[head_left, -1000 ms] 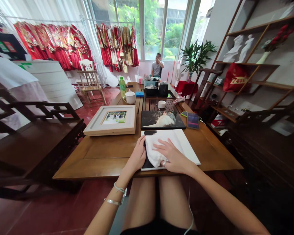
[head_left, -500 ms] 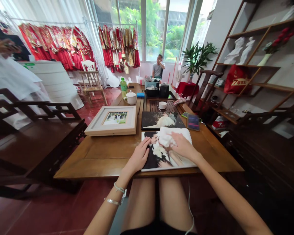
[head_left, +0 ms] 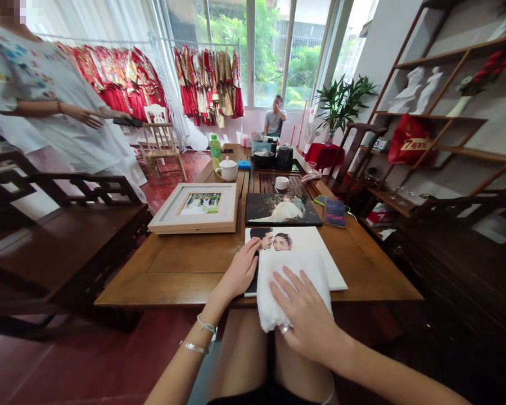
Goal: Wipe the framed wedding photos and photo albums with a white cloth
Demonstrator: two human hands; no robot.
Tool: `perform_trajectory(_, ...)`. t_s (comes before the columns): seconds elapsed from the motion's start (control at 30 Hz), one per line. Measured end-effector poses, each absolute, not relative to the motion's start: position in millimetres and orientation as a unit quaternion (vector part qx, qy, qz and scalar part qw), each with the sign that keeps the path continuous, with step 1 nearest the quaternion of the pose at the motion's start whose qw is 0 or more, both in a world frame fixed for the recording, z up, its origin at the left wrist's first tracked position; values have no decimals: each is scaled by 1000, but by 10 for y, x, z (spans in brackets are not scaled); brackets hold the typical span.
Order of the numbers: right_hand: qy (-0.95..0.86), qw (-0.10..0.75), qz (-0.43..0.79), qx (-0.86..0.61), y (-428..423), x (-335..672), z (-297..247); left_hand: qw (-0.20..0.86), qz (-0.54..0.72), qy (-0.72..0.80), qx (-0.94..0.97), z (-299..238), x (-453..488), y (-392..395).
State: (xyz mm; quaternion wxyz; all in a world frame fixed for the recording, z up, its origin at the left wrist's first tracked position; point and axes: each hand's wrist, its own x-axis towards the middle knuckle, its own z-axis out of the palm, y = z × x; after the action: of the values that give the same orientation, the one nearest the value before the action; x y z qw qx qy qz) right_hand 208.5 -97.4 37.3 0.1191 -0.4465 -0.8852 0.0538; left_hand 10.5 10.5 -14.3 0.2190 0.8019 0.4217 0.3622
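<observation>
A white-bordered photo print [head_left: 312, 242] of a couple lies at the near edge of the wooden table [head_left: 181, 264]. My left hand [head_left: 238, 275] rests flat on its left edge, fingers stretched out. My right hand [head_left: 310, 318] presses a white cloth [head_left: 290, 275] against the print's near part, fingers spread over the cloth, which hangs past the table edge. A ring shows on that hand.
A framed photo [head_left: 196, 207] and a dark photo panel [head_left: 281, 209] lie farther back, with a phone [head_left: 334, 212], teapot [head_left: 227, 167], kettle and bottle behind. A person in white [head_left: 54, 107] stands at the left by a wooden bench. Another person sits at the table's far end.
My right hand has dragged the cloth from the print's far part down to its near edge, uncovering the faces. A person in white has stepped into view at the left.
</observation>
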Motion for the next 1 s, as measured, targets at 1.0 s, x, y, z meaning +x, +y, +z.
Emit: perform_trajectory(1.0, -844, 168, 69, -505, -53, 2774, 370, 224, 348, 419, 808, -146, 87, 117)
